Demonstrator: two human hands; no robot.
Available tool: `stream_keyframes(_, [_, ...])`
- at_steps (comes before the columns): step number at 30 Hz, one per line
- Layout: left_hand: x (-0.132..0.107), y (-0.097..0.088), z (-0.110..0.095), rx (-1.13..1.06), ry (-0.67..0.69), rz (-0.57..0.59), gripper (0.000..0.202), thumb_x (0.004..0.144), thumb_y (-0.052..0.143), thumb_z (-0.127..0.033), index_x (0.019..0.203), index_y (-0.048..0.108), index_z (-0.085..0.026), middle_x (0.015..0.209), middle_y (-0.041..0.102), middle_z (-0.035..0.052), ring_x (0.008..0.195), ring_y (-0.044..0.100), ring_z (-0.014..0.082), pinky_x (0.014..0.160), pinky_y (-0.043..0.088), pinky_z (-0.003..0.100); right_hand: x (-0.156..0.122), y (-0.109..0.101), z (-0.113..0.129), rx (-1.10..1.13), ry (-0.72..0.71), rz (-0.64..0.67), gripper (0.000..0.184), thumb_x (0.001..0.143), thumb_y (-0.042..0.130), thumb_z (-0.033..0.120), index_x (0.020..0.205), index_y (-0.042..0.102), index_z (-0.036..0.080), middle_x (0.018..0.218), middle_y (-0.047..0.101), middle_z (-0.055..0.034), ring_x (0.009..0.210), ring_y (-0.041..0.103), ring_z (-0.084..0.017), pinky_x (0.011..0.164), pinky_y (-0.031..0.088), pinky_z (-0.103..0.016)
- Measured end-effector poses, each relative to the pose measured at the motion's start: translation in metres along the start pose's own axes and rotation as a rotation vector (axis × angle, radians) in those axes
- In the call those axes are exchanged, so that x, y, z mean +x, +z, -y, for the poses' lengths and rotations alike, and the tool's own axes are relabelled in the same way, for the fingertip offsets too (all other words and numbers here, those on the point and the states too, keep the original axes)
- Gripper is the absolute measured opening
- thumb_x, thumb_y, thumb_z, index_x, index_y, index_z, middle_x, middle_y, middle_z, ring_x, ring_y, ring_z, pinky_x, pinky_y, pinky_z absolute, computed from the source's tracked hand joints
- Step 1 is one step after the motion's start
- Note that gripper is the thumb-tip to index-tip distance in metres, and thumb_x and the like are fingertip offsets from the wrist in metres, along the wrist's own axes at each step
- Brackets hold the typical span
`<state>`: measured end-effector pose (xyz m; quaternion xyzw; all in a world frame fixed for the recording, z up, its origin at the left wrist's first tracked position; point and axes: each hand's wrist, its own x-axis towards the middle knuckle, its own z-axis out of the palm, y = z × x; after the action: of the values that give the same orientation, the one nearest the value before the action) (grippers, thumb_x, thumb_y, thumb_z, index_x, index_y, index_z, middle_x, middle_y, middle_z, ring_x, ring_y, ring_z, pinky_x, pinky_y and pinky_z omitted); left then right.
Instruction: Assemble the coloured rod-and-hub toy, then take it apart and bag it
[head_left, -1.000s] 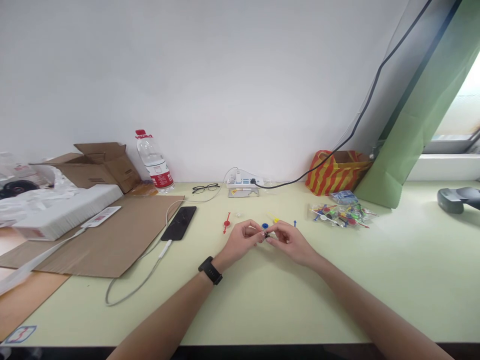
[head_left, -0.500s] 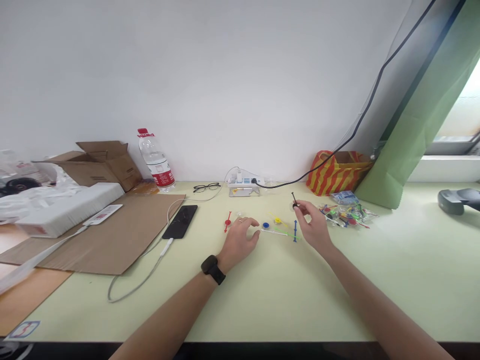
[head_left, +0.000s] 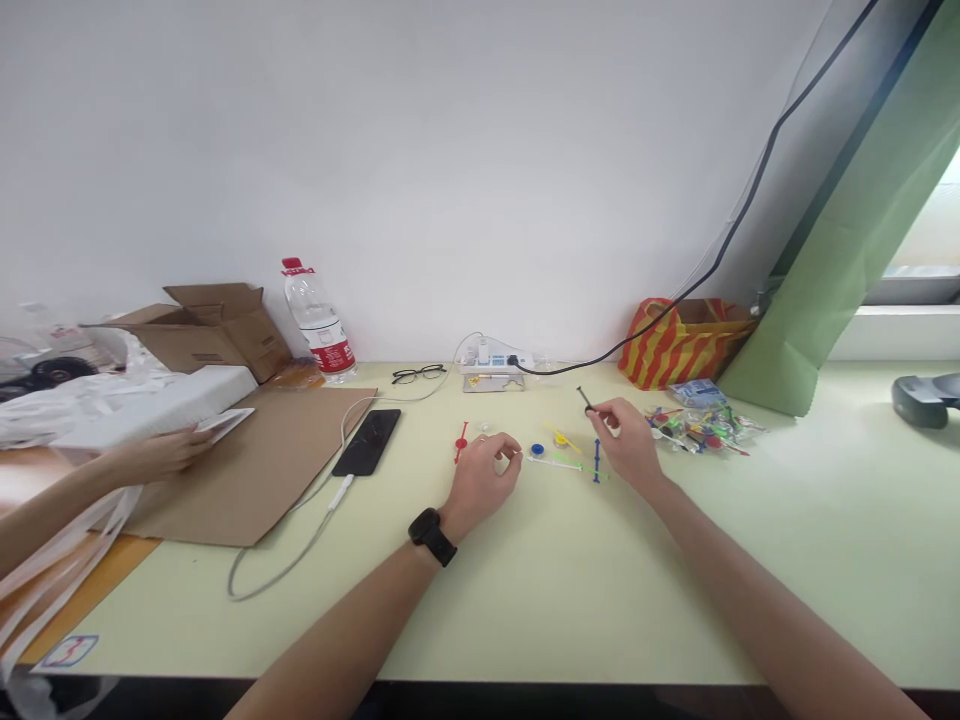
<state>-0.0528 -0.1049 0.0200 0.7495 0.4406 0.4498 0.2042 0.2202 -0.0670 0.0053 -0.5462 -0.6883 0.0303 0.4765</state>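
Observation:
My right hand (head_left: 626,440) pinches a thin black plastic spinner arrow (head_left: 583,397) that slants up and left from the fingertips. My left hand (head_left: 484,480) hovers low over the table, thumb and index tips brought together; what lies between them, if anything, is too small to name. Between the hands lie a blue disc (head_left: 537,450), a yellow piece with a disc (head_left: 561,440), a white arrow (head_left: 555,463) and a blue arrow (head_left: 597,462). A red spinner arrow (head_left: 461,443) sits just beyond my left hand, partly covered by it.
Bagged coloured pieces (head_left: 705,430) lie right, before a striped bag (head_left: 675,345). A power strip (head_left: 495,362) and glasses (head_left: 418,374) are by the wall. Left are a phone (head_left: 367,442), cardboard (head_left: 277,460), a bottle (head_left: 321,330) and another person's hand (head_left: 169,452).
The black arrow has tipped further left in my right hand. My left thumb and index finger have closed together. Another person's hand has come in from the left onto the white card-like object.

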Motion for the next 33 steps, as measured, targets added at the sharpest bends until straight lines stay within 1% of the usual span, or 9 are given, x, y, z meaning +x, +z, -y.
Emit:
stream_keyframes(3, [0.0, 0.0, -0.001, 0.069, 0.005, 0.004, 0.006, 0.089, 0.063, -0.02, 0.087, 0.068, -0.024, 0.083, 0.071, 0.0017, 0.085, 0.062, 0.0225, 0.079, 0.041, 0.035, -0.006, 0.013, -0.009, -0.104, 0.06, 0.239, 0.023, 0.092, 0.054, 0.037, 0.079, 0.063, 0.021, 0.073, 0.066, -0.0044, 0.076, 0.059, -0.023, 0.07, 0.042, -0.034])
stream_keyframes(9, [0.0, -0.002, -0.003, 0.279, -0.031, -0.009, 0.006, 0.089, 0.062, -0.02, 0.091, 0.065, -0.024, 0.089, 0.071, 0.0004, 0.092, 0.063, 0.0232, 0.083, 0.045, 0.037, -0.007, 0.018, -0.021, -0.137, 0.096, 0.299, 0.017, 0.09, 0.055, 0.033, 0.086, 0.068, 0.022, 0.079, 0.067, -0.0045, 0.078, 0.061, -0.022, 0.069, 0.043, -0.033])
stream_keyframes(14, [0.0, -0.005, -0.002, 0.44, 0.022, 0.009, 0.012, 0.084, 0.065, -0.015, 0.093, 0.063, -0.023, 0.099, 0.071, 0.0028, 0.098, 0.061, 0.0261, 0.102, 0.043, 0.047, 0.0, 0.001, -0.034, -0.109, 0.1, 0.383, 0.022, 0.089, 0.047, 0.021, 0.099, 0.067, 0.022, 0.099, 0.068, -0.0069, 0.089, 0.064, -0.021, 0.078, 0.047, -0.032])
stream_keyframes(16, [0.0, -0.005, -0.002, 0.479, 0.025, 0.018, 0.014, 0.083, 0.066, -0.014, 0.093, 0.064, -0.023, 0.103, 0.07, 0.0044, 0.102, 0.06, 0.028, 0.108, 0.041, 0.051, 0.003, -0.01, -0.04, -0.118, 0.092, 0.46, 0.021, 0.088, 0.048, 0.018, 0.098, 0.066, 0.022, 0.098, 0.067, -0.0065, 0.089, 0.064, -0.021, 0.078, 0.047, -0.032])
stream_keyframes(20, [0.0, -0.005, 0.0, 0.473, 0.018, 0.051, 0.015, 0.083, 0.065, -0.015, 0.096, 0.066, -0.022, 0.11, 0.068, 0.0073, 0.109, 0.058, 0.0305, 0.108, 0.043, 0.054, 0.005, -0.032, -0.045, -0.139, 0.063, 0.614, 0.009, 0.085, 0.057, 0.024, 0.089, 0.065, 0.022, 0.094, 0.067, -0.0053, 0.081, 0.062, -0.02, 0.075, 0.047, -0.031])
stream_keyframes(24, [-0.003, -0.002, 0.001, 0.364, 0.11, 0.151, 0.025, 0.089, 0.061, -0.018, 0.113, 0.067, -0.021, 0.126, 0.065, 0.0093, 0.127, 0.052, 0.0304, 0.112, 0.042, 0.051, 0.006, -0.045, -0.037, -0.125, 0.047, 0.618, 0.009, 0.083, 0.058, 0.021, 0.088, 0.066, 0.022, 0.093, 0.069, -0.0053, 0.082, 0.063, -0.02, 0.077, 0.048, -0.031])
stream_keyframes(28, [-0.01, 0.006, 0.001, 0.264, 0.195, 0.374, 0.052, 0.097, 0.053, -0.023, 0.149, 0.048, -0.025, 0.16, 0.042, 0.0071, 0.15, 0.033, 0.0303, 0.121, 0.035, 0.052, 0.006, -0.05, -0.026, -0.025, -0.001, 0.739, 0.015, 0.082, 0.057, 0.02, 0.091, 0.068, 0.023, 0.096, 0.072, -0.0044, 0.085, 0.065, -0.02, 0.079, 0.05, -0.031])
stream_keyframes(30, [-0.012, 0.009, 0.002, 0.25, 0.198, 0.46, 0.056, 0.099, 0.051, -0.027, 0.155, 0.04, -0.027, 0.165, 0.033, 0.0058, 0.153, 0.027, 0.0315, 0.122, 0.032, 0.054, 0.005, -0.051, -0.023, -0.022, 0.002, 0.799, 0.015, 0.081, 0.058, 0.019, 0.09, 0.069, 0.022, 0.094, 0.072, -0.0044, 0.084, 0.065, -0.02, 0.077, 0.05, -0.031])
stream_keyframes(33, [-0.01, 0.01, 0.003, 0.247, 0.201, 0.473, 0.052, 0.1, 0.05, -0.027, 0.152, 0.045, -0.024, 0.162, 0.038, 0.0076, 0.151, 0.03, 0.0315, 0.123, 0.033, 0.054, 0.004, -0.052, -0.023, -0.074, 0.05, 0.782, 0.011, 0.081, 0.058, 0.019, 0.087, 0.067, 0.021, 0.089, 0.071, -0.0051, 0.081, 0.065, -0.021, 0.074, 0.05, -0.03])
